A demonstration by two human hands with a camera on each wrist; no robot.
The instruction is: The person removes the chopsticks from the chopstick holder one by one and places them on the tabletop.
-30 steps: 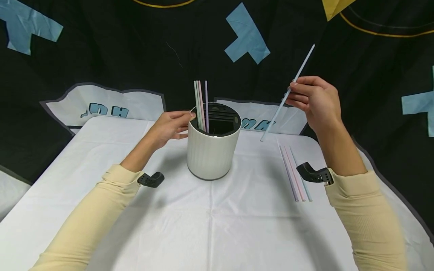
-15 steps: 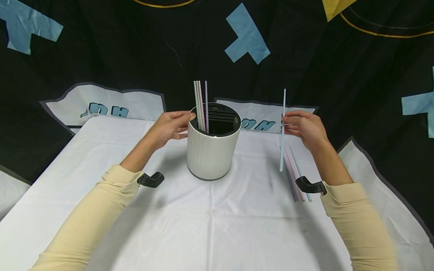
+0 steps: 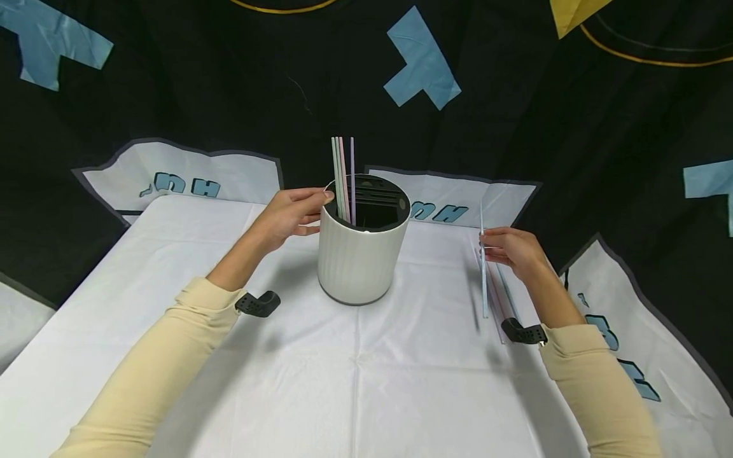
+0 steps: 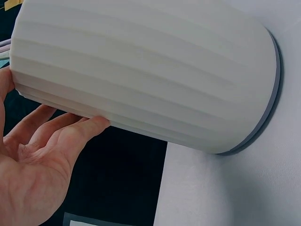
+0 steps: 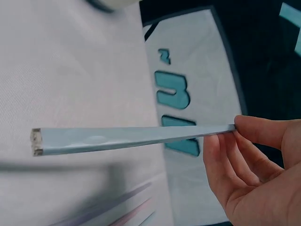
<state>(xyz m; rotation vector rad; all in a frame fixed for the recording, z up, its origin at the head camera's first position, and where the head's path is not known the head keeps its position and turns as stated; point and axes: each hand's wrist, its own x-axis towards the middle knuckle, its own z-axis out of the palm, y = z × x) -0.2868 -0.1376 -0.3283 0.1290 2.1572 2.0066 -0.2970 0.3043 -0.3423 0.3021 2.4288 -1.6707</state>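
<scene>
A white ribbed holder with a black slotted insert stands upright on the cloth. My left hand holds its left rim, thumb over the edge and fingers against the outside wall. Several pastel sticks stand inside, with a purple stick a little apart. On the right, my right hand pinches a thin light-blue stick between thumb and fingers. In the head view it is nearly upright, in front of purple, pink and blue sticks lying on the table, partly hidden by hand and wristband.
White cloth covers the table. Behind it hangs a black backdrop with light-blue patches. White printed panels line the far edge. A black device sits on each wrist.
My right hand has come down with the light-blue stick, which went from slanted to nearly upright, close to the lying sticks. My left hand keeps its hold on the holder.
</scene>
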